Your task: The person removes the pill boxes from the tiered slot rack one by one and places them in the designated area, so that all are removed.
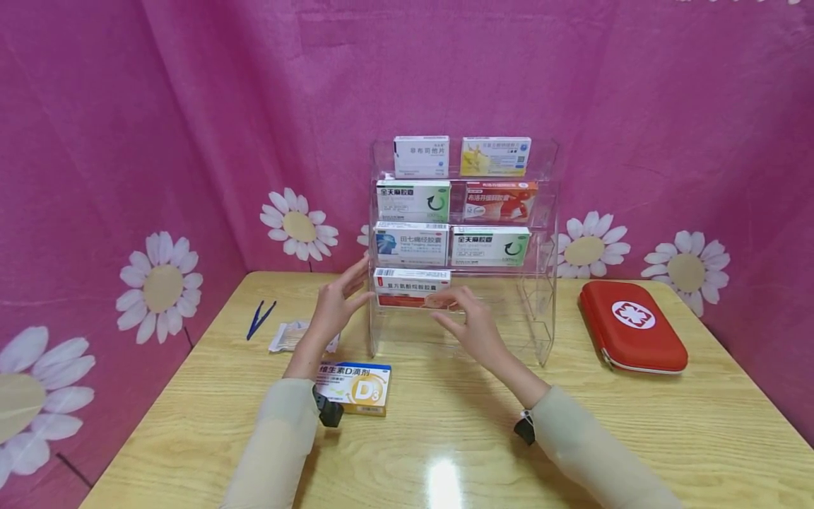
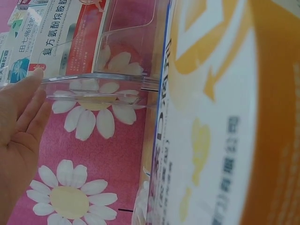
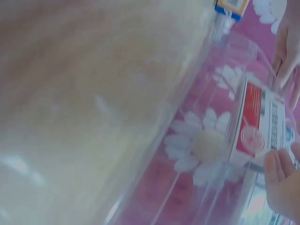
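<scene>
left hand [image 1: 335,305], right hand [image 1: 469,326], flanking red-white box [image 1: 412,288]

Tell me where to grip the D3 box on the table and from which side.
Take the D3 box by its two long edges, from above. It lies flat on the table, broad face up, with free space around it; the left forearm just beside it is the only thing close.

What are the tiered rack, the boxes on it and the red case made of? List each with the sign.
Tiered rack: clear, glossy hard plastic, probably acrylic; the pink backdrop shows through it.
Boxes, e.g. the red and white box on the lowest shelf: printed cardboard, with sharp folded edges.
Red case: seemingly semi-rigid moulded fabric shell, matte, with a zip seam.
</scene>
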Demonstrator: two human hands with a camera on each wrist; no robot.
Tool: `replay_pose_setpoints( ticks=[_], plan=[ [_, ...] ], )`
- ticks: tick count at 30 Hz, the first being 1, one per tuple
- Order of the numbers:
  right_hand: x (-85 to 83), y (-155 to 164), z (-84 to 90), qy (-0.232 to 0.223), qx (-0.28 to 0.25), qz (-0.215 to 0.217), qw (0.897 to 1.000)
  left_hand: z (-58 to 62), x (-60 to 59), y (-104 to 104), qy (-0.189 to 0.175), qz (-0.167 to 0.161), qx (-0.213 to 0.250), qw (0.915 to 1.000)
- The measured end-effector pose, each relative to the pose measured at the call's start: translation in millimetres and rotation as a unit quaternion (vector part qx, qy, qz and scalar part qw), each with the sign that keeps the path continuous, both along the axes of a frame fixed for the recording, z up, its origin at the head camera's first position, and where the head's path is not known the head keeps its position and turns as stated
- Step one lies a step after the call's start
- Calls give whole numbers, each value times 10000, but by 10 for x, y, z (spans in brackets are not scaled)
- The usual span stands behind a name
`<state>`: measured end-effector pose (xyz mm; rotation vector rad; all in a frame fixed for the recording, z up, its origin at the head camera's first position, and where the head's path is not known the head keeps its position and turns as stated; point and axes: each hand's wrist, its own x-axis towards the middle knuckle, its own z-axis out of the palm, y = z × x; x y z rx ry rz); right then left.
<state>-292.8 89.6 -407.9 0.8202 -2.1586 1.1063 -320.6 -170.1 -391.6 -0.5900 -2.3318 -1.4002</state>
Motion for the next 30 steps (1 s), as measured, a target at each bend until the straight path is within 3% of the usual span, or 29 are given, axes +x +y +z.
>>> replay_pose_setpoints(
  ticks=[5,11,19,30],
  plan=[
    [-137,104,76,212,-112,-499,9985,4,-2,-6,-110,-79,208,9997],
    [-276,176,128,83,166,-482,9987,45,30,10,-165,-161,381,9990],
    [-333,139,131,-45,714,-604,9956,20,-15,-6,-230,-78,329,9992],
    [-361,155,103,260,235,-333,9988,41,-7,-8,-317,-38,290,9991]
  ],
)
